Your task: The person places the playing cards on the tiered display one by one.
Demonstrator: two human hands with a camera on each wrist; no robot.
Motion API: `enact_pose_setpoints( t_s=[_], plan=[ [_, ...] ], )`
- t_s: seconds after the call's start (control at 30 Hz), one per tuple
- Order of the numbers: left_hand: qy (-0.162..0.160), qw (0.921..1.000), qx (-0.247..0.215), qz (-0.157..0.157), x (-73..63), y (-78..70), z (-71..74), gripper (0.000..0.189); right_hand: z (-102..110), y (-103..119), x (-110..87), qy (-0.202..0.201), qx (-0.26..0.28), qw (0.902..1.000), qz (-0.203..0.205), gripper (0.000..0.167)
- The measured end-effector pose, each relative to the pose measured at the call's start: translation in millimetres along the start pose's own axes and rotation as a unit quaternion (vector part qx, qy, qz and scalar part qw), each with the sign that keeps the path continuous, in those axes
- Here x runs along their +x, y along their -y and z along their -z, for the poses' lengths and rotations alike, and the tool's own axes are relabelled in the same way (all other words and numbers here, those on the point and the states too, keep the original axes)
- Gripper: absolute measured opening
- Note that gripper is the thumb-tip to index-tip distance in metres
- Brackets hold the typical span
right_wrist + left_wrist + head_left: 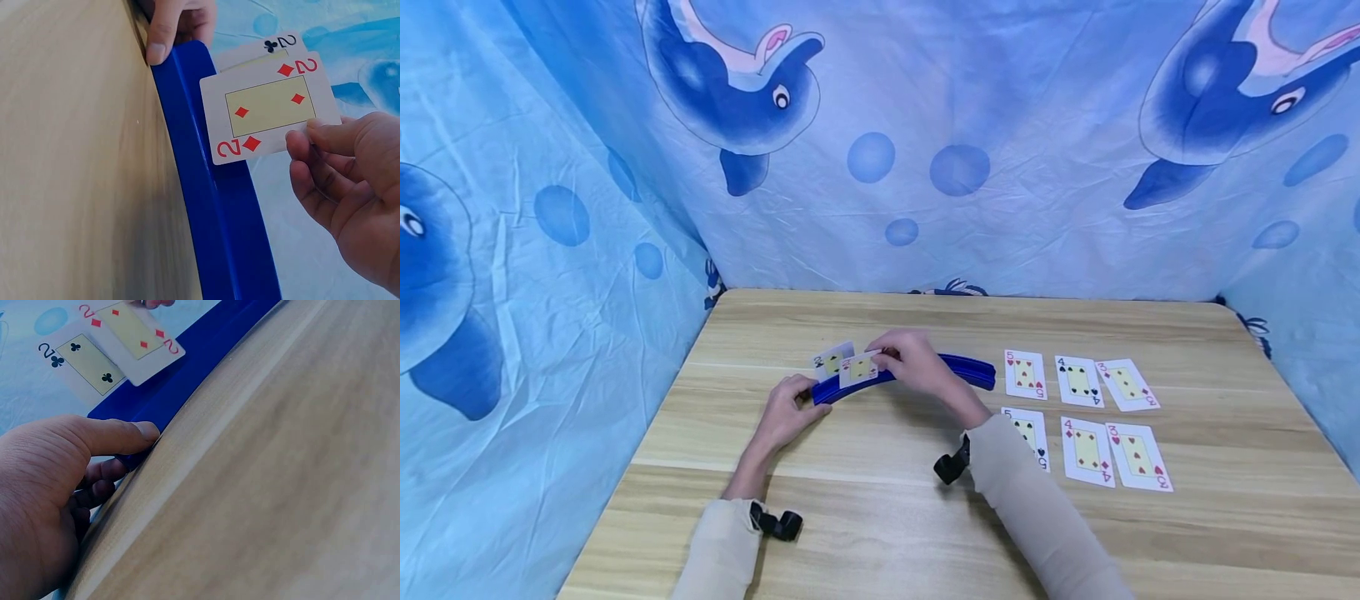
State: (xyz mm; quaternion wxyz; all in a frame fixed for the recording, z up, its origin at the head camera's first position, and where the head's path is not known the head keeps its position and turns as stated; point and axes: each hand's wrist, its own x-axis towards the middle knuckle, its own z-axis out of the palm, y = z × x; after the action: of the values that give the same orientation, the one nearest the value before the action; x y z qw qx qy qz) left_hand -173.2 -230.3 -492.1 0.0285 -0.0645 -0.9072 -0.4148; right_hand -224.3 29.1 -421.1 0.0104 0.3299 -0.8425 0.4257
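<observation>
Left hand [44, 481] pinches the end of the blue curved card holder [219, 231], thumb on the front, fingers behind. Right hand [913, 362] pinches the two of diamonds [269, 112] by one edge. That card is at the holder, toward the left hand's end, partly covering the two of clubs [84, 362], which leans in the holder.

Risks, my guess: pushing the two of diamonds down off-line could bend it or knock the two of clubs loose; letting go unseated, it flops over. If the left grip slackens under a push, the holder could skid on the table [880, 525]. Right sleeve [1037, 500] passes over the black five [1028, 433]; a low drag might shift it.

Views: left wrist gives the thumb placement, tiny from the head. Right wrist gives the thumb-and-finger pinch, mostly cropped out of left wrist. None settles whether the card's lower edge is in the groove. Only the head view has the laid-out cards: five of hearts [1025, 374], four of spades [1079, 382], three of diamonds [1127, 384] behind; black five, four of diamonds [1087, 451], three of hearts [1138, 457] in front.
</observation>
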Motion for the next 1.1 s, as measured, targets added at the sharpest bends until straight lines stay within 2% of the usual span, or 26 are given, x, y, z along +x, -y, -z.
enact_pose_setpoints(
  t_s=[0.33,0.57,0.8,1.1],
  plan=[
    [-0.006,0.9999,-0.006,-0.010,-0.6,0.1,-1.7,0.036,-14.8,5.5,6.8,0.006,-0.001,1.0000,0.004,0.018],
    [-0.007,0.9997,-0.010,-0.021,1.1,1.8,-2.5,0.034,-26.0,7.4,10.3,0.027,-0.007,0.9996,0.009,0.018],
    [-0.009,0.9997,-0.011,-0.020,0.8,2.0,-2.5,0.035,-33.3,11.2,11.3,0.039,-0.038,0.9983,0.021,0.016],
    [-0.005,0.9999,-0.012,-0.006,0.6,1.8,-0.9,0.033,-35.2,12.6,11.6,0.044,-0.044,0.9980,0.011,0.020]
  ],
)
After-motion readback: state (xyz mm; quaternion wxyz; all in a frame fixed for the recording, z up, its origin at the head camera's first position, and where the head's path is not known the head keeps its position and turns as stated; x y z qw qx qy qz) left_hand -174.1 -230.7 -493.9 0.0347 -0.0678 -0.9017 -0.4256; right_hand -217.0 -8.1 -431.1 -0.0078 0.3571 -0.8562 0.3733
